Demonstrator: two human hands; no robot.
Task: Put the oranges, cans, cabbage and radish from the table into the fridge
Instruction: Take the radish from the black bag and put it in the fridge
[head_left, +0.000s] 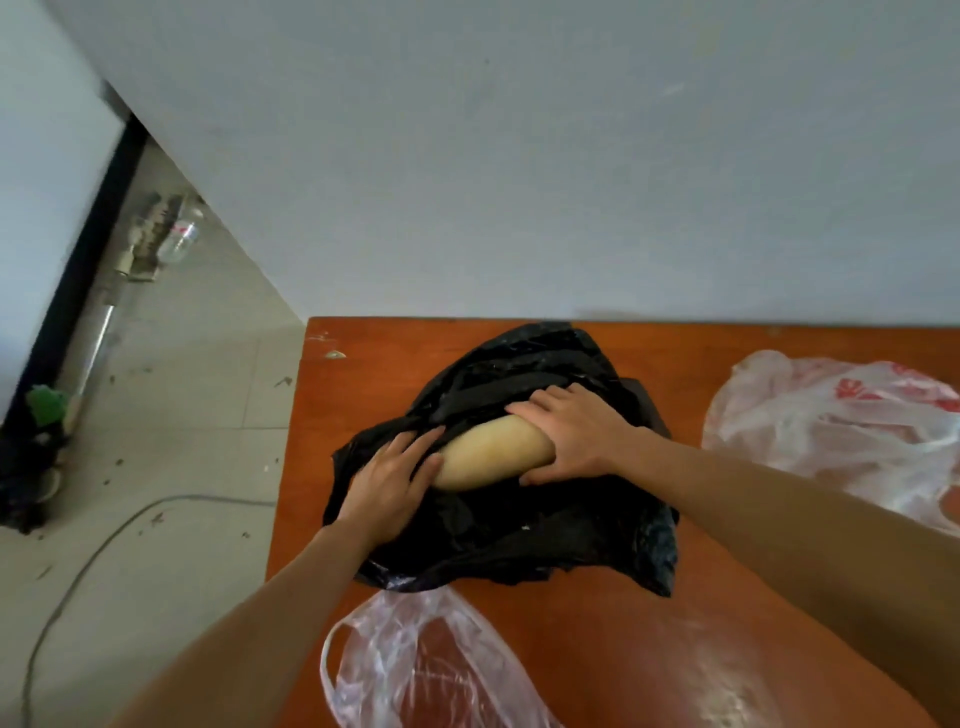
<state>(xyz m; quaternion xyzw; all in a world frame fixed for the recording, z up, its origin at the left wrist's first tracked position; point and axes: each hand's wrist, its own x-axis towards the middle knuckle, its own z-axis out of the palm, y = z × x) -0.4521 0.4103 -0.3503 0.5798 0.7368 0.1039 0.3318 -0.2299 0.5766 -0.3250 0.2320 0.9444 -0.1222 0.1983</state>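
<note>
Your 2 hands work at a crumpled black plastic bag (519, 525) lying on the orange-brown table (597, 649). The pale radish (488, 454) lies in the bag's opening, tilted, about half of it exposed. Your right hand (574, 434) wraps over the radish's right end, fingers on top and thumb curled beneath, gripping it. Your left hand (387, 486) lies spread on the black plastic just beside the radish's left end, fingers pushing a fold back and closed around nothing. A clear bag (415, 665) lies near the table's front edge, a white bag with red print (841, 431) on the right. On the tiled floor (182, 415), left, lies a grey cable (78, 577).
</note>
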